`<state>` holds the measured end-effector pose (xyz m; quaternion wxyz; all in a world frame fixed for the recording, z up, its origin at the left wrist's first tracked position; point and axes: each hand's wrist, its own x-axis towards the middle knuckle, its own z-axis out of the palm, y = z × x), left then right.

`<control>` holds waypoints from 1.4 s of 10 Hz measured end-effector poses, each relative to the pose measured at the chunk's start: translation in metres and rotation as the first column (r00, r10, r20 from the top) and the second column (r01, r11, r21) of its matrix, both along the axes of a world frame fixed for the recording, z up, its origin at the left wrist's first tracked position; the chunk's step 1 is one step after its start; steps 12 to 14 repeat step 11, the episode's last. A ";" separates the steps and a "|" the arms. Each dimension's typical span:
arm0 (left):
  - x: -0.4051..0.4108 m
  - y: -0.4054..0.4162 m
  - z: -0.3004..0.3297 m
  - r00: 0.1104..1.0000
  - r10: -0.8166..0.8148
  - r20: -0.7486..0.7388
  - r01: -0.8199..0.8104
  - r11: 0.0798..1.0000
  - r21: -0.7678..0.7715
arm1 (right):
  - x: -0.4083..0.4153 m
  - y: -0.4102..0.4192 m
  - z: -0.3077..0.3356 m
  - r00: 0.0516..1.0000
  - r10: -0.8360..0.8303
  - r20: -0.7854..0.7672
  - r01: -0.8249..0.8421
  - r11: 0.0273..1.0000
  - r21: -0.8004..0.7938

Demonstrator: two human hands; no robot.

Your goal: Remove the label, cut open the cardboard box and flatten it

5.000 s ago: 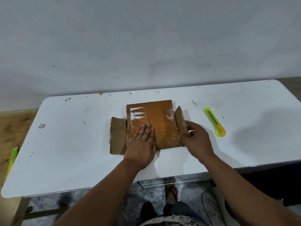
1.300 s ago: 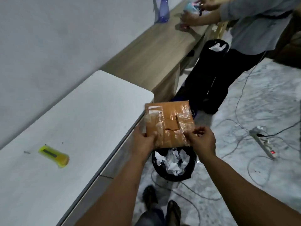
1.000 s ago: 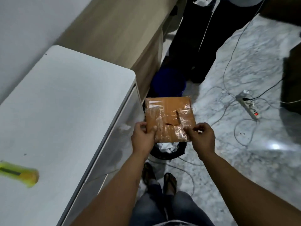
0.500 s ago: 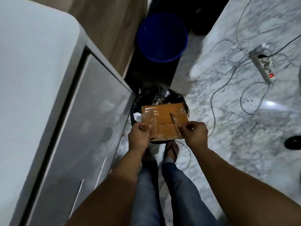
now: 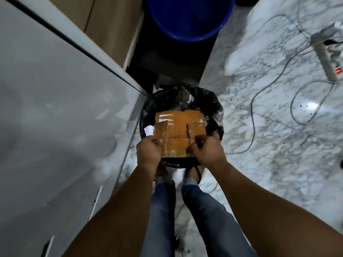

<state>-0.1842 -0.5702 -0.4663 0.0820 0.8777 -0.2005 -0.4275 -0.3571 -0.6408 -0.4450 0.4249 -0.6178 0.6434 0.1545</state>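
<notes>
The flattened brown cardboard box [image 5: 179, 131], with clear tape across it, lies level over the mouth of a black-lined waste bin [image 5: 216, 108]. My left hand [image 5: 148, 150] grips its near left corner. My right hand [image 5: 207, 151] pinches its near right edge. Both hands sit at the bin's near rim. A scrap of white paper [image 5: 149, 130] shows inside the bin beside the box's left edge.
The white table's side panel [image 5: 61, 127] stands close on the left. A blue bucket [image 5: 189, 17] sits beyond the bin. Cables [image 5: 252, 115] and a power strip [image 5: 329, 54] lie on the marble floor to the right. My legs and feet are below the bin.
I have turned from the table to the floor bin. The folded box, held in both hands, has come down from chest height to the bin's opening.
</notes>
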 end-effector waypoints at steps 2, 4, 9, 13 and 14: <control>-0.004 0.018 -0.015 0.963 -0.240 0.127 0.218 0.962 0.166 | -0.001 0.011 -0.022 0.934 0.317 -0.164 -0.293 0.944 0.152; -0.004 0.026 -0.013 0.999 0.020 -0.034 -0.020 1.000 -0.003 | 0.005 0.011 -0.027 0.971 0.217 -0.103 -0.209 0.975 0.078; -0.007 0.018 0.006 0.996 0.070 -0.047 -0.075 0.990 -0.117 | -0.021 0.012 -0.013 0.999 -0.036 -0.022 0.033 0.994 -0.107; -0.005 0.018 0.033 0.999 0.033 0.004 -0.032 0.986 -0.166 | -0.019 0.006 0.023 0.997 0.068 -0.039 -0.076 0.964 -0.255; -0.005 0.018 0.033 0.999 0.033 0.004 -0.032 0.986 -0.166 | -0.019 0.006 0.023 0.997 0.068 -0.039 -0.076 0.964 -0.255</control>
